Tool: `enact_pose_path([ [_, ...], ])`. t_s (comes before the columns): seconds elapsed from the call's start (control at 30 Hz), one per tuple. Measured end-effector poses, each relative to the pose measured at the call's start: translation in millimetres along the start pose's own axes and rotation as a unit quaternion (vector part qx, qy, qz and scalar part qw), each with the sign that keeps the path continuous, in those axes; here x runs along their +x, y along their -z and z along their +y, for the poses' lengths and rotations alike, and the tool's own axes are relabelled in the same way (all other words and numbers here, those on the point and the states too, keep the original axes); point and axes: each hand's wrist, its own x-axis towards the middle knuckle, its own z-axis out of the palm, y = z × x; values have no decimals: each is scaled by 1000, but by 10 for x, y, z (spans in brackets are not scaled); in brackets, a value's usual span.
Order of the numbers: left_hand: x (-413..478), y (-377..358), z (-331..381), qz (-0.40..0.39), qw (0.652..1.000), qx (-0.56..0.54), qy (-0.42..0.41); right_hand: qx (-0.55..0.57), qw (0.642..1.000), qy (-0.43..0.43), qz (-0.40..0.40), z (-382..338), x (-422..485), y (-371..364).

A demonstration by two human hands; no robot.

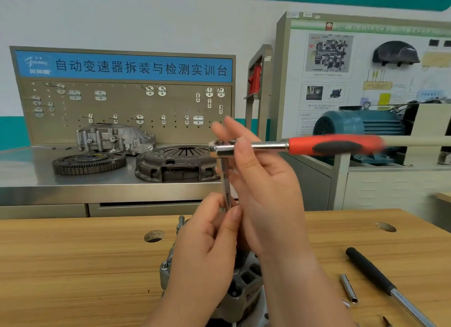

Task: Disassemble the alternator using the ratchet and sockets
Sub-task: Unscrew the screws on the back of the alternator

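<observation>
A ratchet [317, 144] with a red and black handle is held level above the bench, its handle pointing right. From its head a long metal extension [225, 180] hangs straight down. My right hand [263, 185] holds the ratchet at its head, fingers raised behind it. My left hand [210, 243] pinches the lower end of the extension between thumb and fingers. The grey alternator [244, 285] stands on the wooden bench [73, 265] below my hands, mostly hidden by them; a threaded stud [181, 221] sticks up at its far side.
A loose socket [349, 288] and a black-handled bar [380, 278] lie on the bench at the right. Round holes [153, 236] pierce the benchtop. Behind, a steel table carries a flywheel [89, 160], a clutch cover [175, 163] and a housing. A blue motor [358, 126] stands right.
</observation>
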Motion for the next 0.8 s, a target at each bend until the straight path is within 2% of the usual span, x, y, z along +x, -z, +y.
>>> enact_pose_path([
  [0.1,-5,-10,-18,4,1000,-1,12,-16,999,41,-3,19,-2,3],
  [0.33,-16,31,-3,-30,999,32,-19,55,994,-90,8,-5,16,35],
  [0.47,0,4,20,-2,1000,27,-14,1,1000,-9,9,16,24,20],
  [0.57,0,-18,28,2,1000,1,0,9,999,33,-11,27,16,32],
  [0.7,-11,5,13,-1,1000,1,-2,87,995,-41,-13,13,20,42],
  [0.8,-14,11,16,-24,1000,5,-10,69,994,-88,6,-10,22,41],
])
